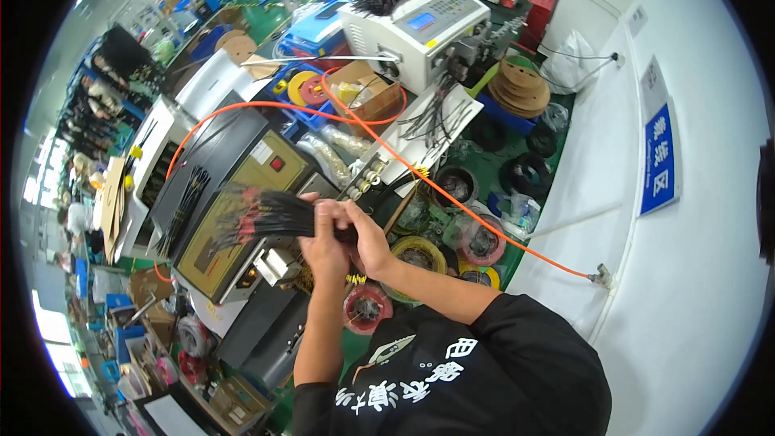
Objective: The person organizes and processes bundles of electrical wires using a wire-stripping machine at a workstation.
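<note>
Black wire bundle [282,214] clamped in fingers [324,216] of both hands [370,242], free ends in open air near the dark machine's [222,163] edge

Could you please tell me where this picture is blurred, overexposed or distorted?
Head view: the black wire bundle's free ends are smeared, probably by motion, while the left hand and right hand look sharper; bright patches at far left are washed out; fisheye bending affects the white wall.
</note>
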The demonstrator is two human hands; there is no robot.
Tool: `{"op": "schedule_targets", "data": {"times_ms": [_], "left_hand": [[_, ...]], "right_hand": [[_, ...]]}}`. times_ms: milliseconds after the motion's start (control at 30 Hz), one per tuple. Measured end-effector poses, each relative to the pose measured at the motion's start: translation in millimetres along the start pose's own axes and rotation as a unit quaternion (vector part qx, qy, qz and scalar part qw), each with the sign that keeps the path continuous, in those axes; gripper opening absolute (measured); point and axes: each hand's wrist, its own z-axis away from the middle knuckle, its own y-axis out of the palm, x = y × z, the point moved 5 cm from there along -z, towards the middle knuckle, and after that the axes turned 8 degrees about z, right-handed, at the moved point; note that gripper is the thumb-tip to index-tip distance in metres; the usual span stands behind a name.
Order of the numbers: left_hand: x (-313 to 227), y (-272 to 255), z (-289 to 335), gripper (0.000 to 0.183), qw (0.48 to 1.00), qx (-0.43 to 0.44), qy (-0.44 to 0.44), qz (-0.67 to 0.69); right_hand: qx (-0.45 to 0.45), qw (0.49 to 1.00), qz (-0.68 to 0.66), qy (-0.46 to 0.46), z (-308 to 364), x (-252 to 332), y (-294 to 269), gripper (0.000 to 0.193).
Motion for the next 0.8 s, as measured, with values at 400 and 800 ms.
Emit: {"op": "schedule_targets", "data": {"times_ms": [400, 800], "left_hand": [[16, -28, 46, 0.023, 0.939, 0.203, -0.219, -0.172], [8, -31, 52, 0.016, 0.908, 0.232, -0.317, -0.148]], "right_hand": [[0.348, 0.905, 0.236, 0.069, -10, 53, 12, 0.082], [0.352, 0.924, 0.073, 0.127, -13, 50, 43, 0.021]]}}
